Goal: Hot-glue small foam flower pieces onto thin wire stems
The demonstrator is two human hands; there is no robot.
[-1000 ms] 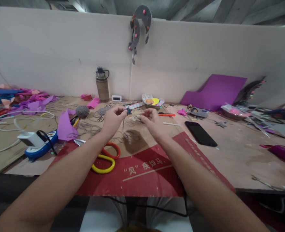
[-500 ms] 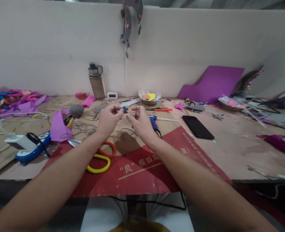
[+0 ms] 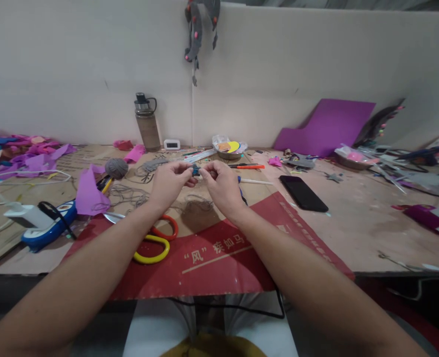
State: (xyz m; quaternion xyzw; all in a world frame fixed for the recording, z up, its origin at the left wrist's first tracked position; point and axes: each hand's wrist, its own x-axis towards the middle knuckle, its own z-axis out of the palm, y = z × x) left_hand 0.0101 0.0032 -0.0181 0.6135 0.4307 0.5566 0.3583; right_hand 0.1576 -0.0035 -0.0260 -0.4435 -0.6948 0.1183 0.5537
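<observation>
Head view has us looking down on two hands brought close together, a small blue piece (image 3: 196,171) pinched between them. Our left hand (image 3: 172,182) has thumb and fingers closed on its left end; our right hand (image 3: 219,187) has its fingertips closed at the other end. The piece is mostly hidden, so we cannot tell its shape. Below the grip, strands of grey yarn (image 3: 199,201) lie on brown cardboard, with a red printed panel (image 3: 219,277) nearer us. Left of the grip is a grey yarn ball (image 3: 116,168); down and left, scissors (image 3: 148,260) lie partly under our left forearm. Right of the grip we see a white stick (image 3: 256,182) and, farther out, a black phone (image 3: 303,193).
</observation>
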